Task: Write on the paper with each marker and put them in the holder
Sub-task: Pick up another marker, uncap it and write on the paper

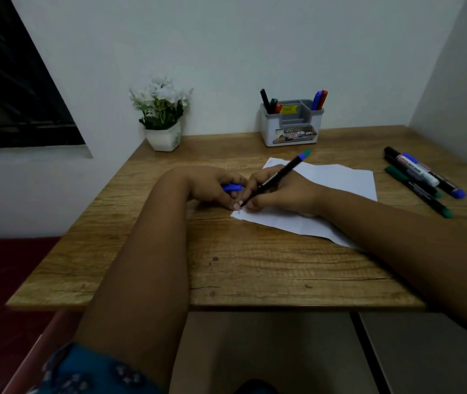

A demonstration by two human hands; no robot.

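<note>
Marker tip is held on the paper's near-left corner — writing step in hand.

The black marker (pixel 276 177) is gripped in the right hand (pixel 280 191), tip down on the paper (pixel 337 183); its blue cap (pixel 231 187) is held by the curled fingers (pixel 236 205) of the left hand (pixel 212 186), which rests at the sheet's edge. Risks: the sheet could be dragged — only a corner is pinned; ink could be run off onto the table (pixel 255 265). Several unused markers (pixel 422 177) lie to the right; the holder (pixel 292 126) at the back is already partly filled. The written marks are too small to be read, and the marker's tip is hidden by fingers.
</note>
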